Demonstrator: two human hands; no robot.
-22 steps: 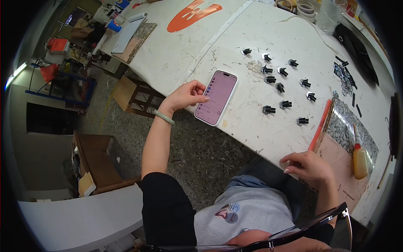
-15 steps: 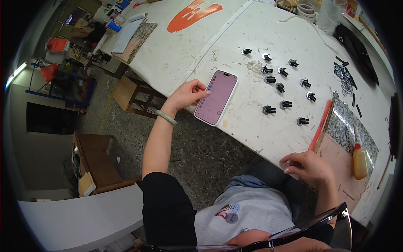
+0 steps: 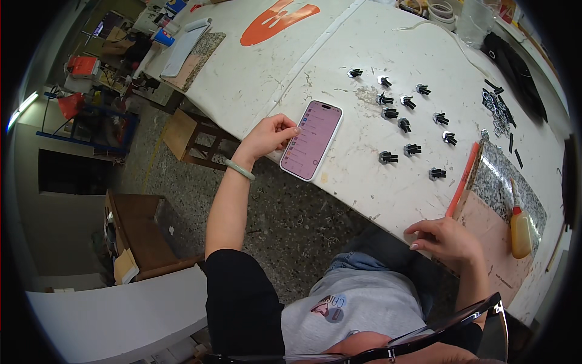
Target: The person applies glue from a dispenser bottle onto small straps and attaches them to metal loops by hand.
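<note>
A smartphone (image 3: 313, 141) in a white case lies face up near the table edge, its lit screen showing a pinkish list. My left hand (image 3: 268, 136), with a pale bangle at the wrist, rests at the phone's left side. Its fingers are curled in and the thumb tip touches the screen's left edge; it grasps nothing. By the table's front edge, my right hand (image 3: 447, 238) lies loosely bent, thumb and forefinger apart and nothing between them. Beyond the phone, several small black pronged pieces with shiny metal bases, such as this one (image 3: 404, 125), stand scattered on the white table (image 3: 357, 188).
Right of the pieces are an orange-red strip (image 3: 462, 179), a speckled board (image 3: 504, 176), a yellowish glue bottle (image 3: 520, 233) and a pile of metal links (image 3: 498, 115). An orange cutout (image 3: 276, 23) and a notepad (image 3: 185, 51) lie farther off. A wooden stool (image 3: 197, 139) stands at left.
The list on the phone's screen has changed, and my left thumb has shifted slightly up along its edge. My right hand and the black pieces stay put.
</note>
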